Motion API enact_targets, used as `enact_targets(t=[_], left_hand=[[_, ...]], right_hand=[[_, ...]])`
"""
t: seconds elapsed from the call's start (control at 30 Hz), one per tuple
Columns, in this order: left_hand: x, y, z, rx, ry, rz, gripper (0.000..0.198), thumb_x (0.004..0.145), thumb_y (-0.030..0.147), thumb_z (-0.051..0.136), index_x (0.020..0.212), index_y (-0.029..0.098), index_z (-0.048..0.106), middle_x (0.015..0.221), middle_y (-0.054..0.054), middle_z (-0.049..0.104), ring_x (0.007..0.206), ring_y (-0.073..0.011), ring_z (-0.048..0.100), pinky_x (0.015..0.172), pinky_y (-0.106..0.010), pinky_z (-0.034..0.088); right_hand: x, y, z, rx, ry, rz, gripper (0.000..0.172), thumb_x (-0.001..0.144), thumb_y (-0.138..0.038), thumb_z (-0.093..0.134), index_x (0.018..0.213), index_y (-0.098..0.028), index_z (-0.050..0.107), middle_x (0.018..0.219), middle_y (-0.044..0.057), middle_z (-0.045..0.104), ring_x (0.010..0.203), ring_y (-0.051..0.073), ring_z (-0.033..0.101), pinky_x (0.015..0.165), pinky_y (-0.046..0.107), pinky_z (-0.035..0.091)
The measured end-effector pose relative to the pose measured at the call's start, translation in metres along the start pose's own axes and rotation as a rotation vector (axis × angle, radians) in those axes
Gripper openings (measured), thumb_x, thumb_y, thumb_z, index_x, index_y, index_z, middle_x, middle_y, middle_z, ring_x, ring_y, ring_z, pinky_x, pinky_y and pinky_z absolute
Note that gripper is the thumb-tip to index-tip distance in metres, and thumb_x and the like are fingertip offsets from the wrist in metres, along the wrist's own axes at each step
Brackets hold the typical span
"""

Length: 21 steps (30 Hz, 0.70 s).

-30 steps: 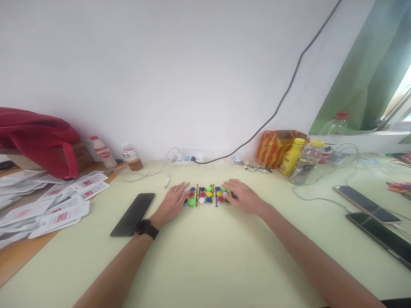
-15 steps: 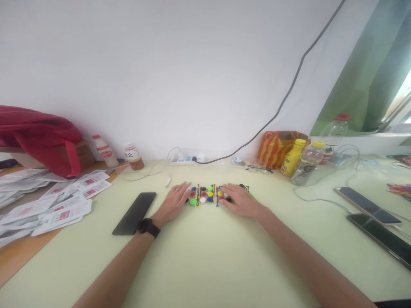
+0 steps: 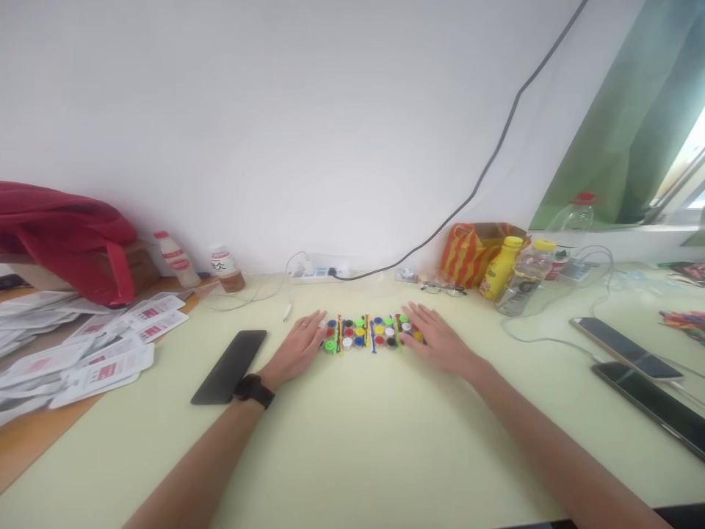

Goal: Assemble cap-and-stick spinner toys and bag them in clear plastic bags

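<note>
Your discs are on the table, nearer you than the power strip & a bit R of it. Your L hand is at their L end, nearer you than the power strip & slightly L of it; your R hand is at their R end, well R of the power strip. Hands are apart, palms down, fingers stretched out by the discs; no grip shows, & can't tell how hard they press.

Progress: prob. well along. Discs sit approx. three deep, w/ thin sticks in three clusters btwn them, all in one close band. Middle looks done, tho some sticks lean. Ends can't be confirmed, as your fingers may hide pieces; what's left, if anything, is prob. there.

Also: dark phone L of the power strip, nearer you; glasses R of it; colourful pile far R, too blurry to ID.
</note>
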State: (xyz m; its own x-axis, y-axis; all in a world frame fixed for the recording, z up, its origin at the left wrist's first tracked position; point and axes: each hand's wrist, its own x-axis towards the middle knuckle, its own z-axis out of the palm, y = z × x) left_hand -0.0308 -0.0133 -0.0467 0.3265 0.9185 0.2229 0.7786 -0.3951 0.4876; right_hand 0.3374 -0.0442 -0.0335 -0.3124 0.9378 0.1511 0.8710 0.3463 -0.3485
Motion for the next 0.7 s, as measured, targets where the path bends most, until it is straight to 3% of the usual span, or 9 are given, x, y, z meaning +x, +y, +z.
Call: enact_targets(t=[0.13, 0.23, 0.4, 0.7], left_hand=[[-0.001, 0.002, 0.003, 0.013, -0.019, 0.031, 0.065, 0.107, 0.061, 0.03, 0.162, 0.028, 0.035, 0.168, -0.006, 0.035, 0.157, -0.0269, 0.029, 0.129, -0.047, 0.023], [-0.001, 0.003, 0.006, 0.029, -0.026, 0.041, 0.065, 0.106, 0.062, 0.031, 0.163, 0.03, 0.033, 0.169, -0.005, 0.033, 0.156, -0.0272, 0.03, 0.129, -0.047, 0.024], [0.001, 0.005, 0.009, 0.072, -0.062, 0.051, 0.066, 0.106, 0.062, 0.032, 0.164, 0.03, 0.031, 0.17, -0.006, 0.03, 0.157, -0.0286, 0.029, 0.129, -0.048, 0.025], [0.005, 0.008, 0.015, 0.097, -0.025, 0.065, 0.067, 0.106, 0.063, 0.032, 0.163, 0.028, 0.033, 0.17, -0.008, 0.031, 0.156, -0.0303, 0.029, 0.128, -0.049, 0.025]], right_hand=[[-0.002, 0.029, 0.016, 0.079, -0.003, 0.236, 0.092, 0.101, -0.073, 0.018, 0.168, -0.01, 0.013, 0.174, 0.014, 0.012, 0.162, 0.028, 0.009, 0.132, 0.05, 0.01], [0.0, 0.031, 0.03, 0.097, -0.04, 0.295, 0.094, 0.101, -0.072, 0.014, 0.166, -0.005, 0.014, 0.173, 0.018, 0.015, 0.161, 0.03, 0.009, 0.131, 0.055, 0.004], [0.004, 0.019, 0.038, 0.066, -0.052, 0.277, 0.092, 0.102, -0.07, 0.013, 0.166, -0.004, 0.015, 0.173, 0.019, 0.015, 0.161, 0.03, 0.01, 0.131, 0.053, 0.004], [-0.003, 0.018, 0.045, 0.019, 0.005, 0.203, 0.089, 0.102, -0.07, 0.013, 0.168, -0.01, 0.008, 0.174, 0.014, 0.008, 0.161, 0.031, 0.009, 0.131, 0.054, 0.003]])
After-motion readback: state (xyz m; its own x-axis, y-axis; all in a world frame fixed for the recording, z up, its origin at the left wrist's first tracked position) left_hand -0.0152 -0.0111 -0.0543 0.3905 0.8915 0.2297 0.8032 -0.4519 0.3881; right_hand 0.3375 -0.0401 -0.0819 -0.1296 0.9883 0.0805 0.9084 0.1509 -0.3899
